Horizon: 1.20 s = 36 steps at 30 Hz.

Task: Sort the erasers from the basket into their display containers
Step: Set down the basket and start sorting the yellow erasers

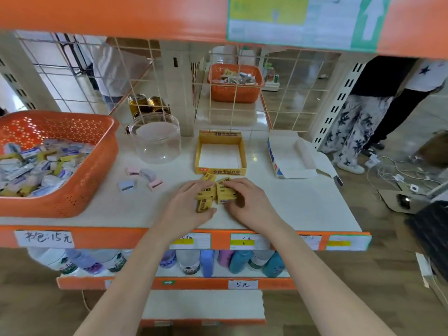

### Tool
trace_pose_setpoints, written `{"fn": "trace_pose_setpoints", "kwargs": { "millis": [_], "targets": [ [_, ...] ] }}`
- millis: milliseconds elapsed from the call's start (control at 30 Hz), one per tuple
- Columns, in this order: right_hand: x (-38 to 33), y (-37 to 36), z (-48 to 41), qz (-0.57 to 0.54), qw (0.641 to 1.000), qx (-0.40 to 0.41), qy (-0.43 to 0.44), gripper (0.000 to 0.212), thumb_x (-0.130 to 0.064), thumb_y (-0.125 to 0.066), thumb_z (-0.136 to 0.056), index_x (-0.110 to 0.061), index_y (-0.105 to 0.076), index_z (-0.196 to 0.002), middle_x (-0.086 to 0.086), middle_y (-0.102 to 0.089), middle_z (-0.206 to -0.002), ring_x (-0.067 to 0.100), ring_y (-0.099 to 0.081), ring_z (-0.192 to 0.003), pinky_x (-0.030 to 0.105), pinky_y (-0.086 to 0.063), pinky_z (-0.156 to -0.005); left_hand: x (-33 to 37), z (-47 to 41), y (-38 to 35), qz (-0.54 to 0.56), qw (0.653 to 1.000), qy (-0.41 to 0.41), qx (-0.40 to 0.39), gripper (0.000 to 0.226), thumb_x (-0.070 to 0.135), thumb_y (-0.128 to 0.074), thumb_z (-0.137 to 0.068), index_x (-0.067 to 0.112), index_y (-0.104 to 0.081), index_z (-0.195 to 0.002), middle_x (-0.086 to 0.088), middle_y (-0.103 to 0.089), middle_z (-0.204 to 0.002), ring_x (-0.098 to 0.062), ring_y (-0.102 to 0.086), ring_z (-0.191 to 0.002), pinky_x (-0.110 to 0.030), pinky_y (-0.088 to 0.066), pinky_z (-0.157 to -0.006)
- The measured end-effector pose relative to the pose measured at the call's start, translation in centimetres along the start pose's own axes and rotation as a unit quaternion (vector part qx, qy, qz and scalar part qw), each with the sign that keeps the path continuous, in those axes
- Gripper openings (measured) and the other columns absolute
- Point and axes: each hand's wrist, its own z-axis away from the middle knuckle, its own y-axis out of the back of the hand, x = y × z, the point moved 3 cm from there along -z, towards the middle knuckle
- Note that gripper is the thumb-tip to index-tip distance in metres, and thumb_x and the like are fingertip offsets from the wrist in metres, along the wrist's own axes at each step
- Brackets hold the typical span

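Lying between left hand [190,202] and right hand [247,201], yellow erasers [226,194] seem clamped by curled fingers [236,183].

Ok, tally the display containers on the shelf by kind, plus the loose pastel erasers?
Clear jar: 1
Yellow box: 1
White box: 1
Pastel erasers: 4
Total: 7

shelf-edge label [44,238]: 书包:15元 | lower shelf label [243,284]: 5元 | yellow display box [220,171]: 2B
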Motion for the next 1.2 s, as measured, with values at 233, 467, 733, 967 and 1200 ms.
{"fn": "trace_pose_setpoints", "kwargs": {
  "millis": [233,467,733,967,1200],
  "targets": [
    [0.4,0.1,-0.2,-0.031,1.000,0.002,-0.006,0.060,-0.016,-0.064,-0.078,-0.021,-0.047,-0.136,-0.006,-0.049,-0.125,0.009,-0.047,-0.116,0.007,-0.027,-0.090,0.0,0.0,0.3,0.068,0.998,-0.015,-0.009,0.072,-0.004,-0.060,-0.071,0.048,-0.048,-0.118,0.010,-0.050,-0.127,-0.009,-0.059,-0.102,-0.016,-0.045,-0.092],
    [0.1,0.0,-0.1,-0.025,1.000,-0.010,0.005,0.068,-0.027,-0.069,-0.079,-0.030,-0.038,-0.140,-0.012,-0.045,-0.125,0.006,-0.036,-0.119,0.016,-0.026,-0.098,0.2,0.0,0.5,0.106,0.993,0.010,0.051,0.054,-0.002,-0.067,-0.077,0.035,-0.054,-0.113,0.003,-0.062,-0.114,-0.002,-0.059,-0.100,-0.007,-0.045,-0.086],
    [-3.7,-0.2,-2.0,0.014,0.995,0.038,0.091,0.049,-0.015,-0.066,-0.082,-0.020,-0.054,-0.129,-0.002,-0.049,-0.124,0.009,-0.040,-0.118,0.002,-0.017,-0.098,0.6,2.0,4.7,0.068,0.986,-0.050,0.141,0.036,0.005,-0.066,-0.083,0.032,-0.061,-0.106,0.023,-0.057,-0.099,0.011,-0.055,-0.093,-0.008,-0.043,-0.084],
    [-13.5,-4.1,-6.8,-0.015,0.984,0.059,0.165,0.037,-0.016,-0.060,-0.083,-0.010,-0.062,-0.119,0.009,-0.057,-0.122,0.023,-0.054,-0.112,0.020,-0.033,-0.094,-2.5,5.7,15.3,0.018,0.970,-0.027,0.240,0.035,0.006,-0.060,-0.087,0.029,-0.060,-0.113,0.004,-0.063,-0.099,0.004,-0.057,-0.088,-0.006,-0.041,-0.074],
    [-22.4,-8.7,-10.2,-0.054,0.975,0.039,0.213,0.034,-0.006,-0.063,-0.084,-0.011,-0.064,-0.118,0.007,-0.055,-0.123,0.013,-0.048,-0.113,0.016,-0.031,-0.098,-10.1,8.0,25.3,-0.007,0.947,0.087,0.309,0.032,0.004,-0.058,-0.088,0.027,-0.061,-0.111,0.009,-0.063,-0.102,-0.009,-0.061,-0.095,-0.017,-0.051,-0.079]
  ]
}}
